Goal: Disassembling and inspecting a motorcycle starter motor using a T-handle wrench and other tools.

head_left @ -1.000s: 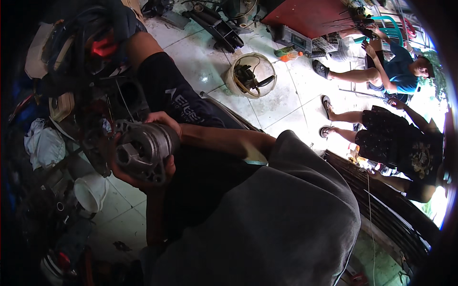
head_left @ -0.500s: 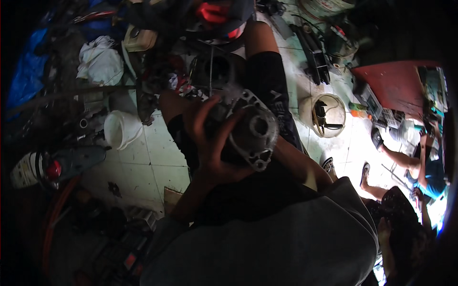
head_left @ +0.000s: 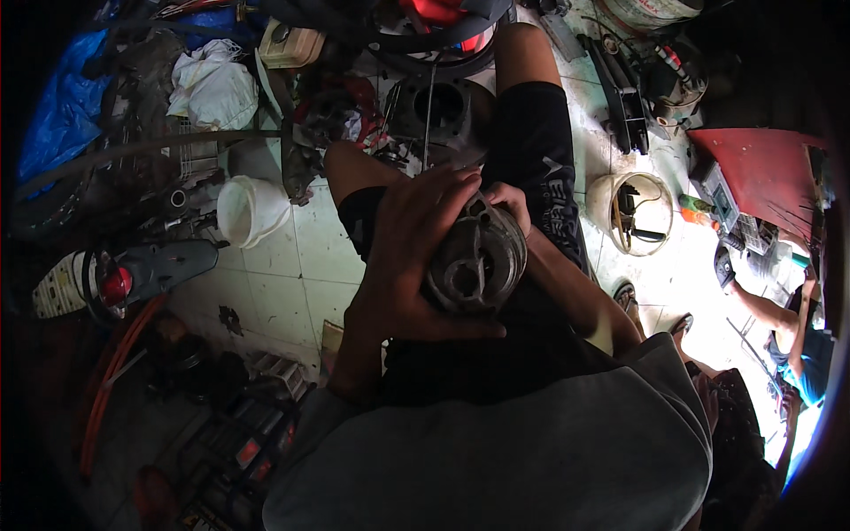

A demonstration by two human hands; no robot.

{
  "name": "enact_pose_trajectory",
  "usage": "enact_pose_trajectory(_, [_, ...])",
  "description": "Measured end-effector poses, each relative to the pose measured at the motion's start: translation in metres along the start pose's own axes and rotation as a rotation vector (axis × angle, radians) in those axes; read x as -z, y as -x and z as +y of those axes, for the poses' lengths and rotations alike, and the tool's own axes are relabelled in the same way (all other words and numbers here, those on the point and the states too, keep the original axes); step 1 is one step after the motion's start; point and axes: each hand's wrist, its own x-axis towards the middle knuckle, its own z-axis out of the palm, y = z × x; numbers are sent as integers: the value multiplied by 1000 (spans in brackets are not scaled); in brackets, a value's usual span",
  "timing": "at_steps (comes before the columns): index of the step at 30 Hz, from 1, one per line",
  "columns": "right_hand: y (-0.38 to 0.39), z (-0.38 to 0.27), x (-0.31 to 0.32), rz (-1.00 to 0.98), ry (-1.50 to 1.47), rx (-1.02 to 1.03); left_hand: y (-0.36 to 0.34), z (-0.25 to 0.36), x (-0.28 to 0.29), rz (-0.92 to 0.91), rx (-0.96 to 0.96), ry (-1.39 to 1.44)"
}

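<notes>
Between my knees I hold a grey metal cylindrical housing (head_left: 494,265) with openings in the end that faces up. My left hand (head_left: 416,243) spans its left side, fingers along the top and thumb below it. My right hand (head_left: 512,202) grips it at the upper right, fingers curled. Just beyond my hands sits a larger dark metal casting (head_left: 403,115) with a round bore and an upright thin rod. A dark part with red pieces (head_left: 350,115) lies to its left.
White buckets stand left (head_left: 248,212) and right (head_left: 600,211). A white sack (head_left: 212,93), blue tarpaulin (head_left: 62,115), grey body panel (head_left: 181,257) and long metal part (head_left: 627,115) lie around. A red panel (head_left: 753,177) stands right; co-workers (head_left: 792,336) are at the right edge.
My view has swung back from the right-hand side to my lap. The housing has turned over in my hands, and my right hand has come up to its upper right.
</notes>
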Motion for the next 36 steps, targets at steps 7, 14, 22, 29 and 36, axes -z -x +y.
enact_pose_trajectory(7, [1, 0, 16, 215, 197, 9, 5, 5, 6, -156, 88, -90])
enact_pose_trajectory(14, [-1, 0, 1, 126, 267, -20, 12, 5, -8, 76, 189, 122])
enact_pose_trajectory(22, [-1, 1, -5, 152, 212, -14, 11, 9, -14, 133, 219, 162])
enact_pose_trajectory(29, [-2, -2, -2, 76, 165, -29, 10, -2, -8, 102, 153, 44])
enact_pose_trajectory(36, [-4, -1, 5, 66, 153, -42, 14, 3, -11, 159, 271, 129])
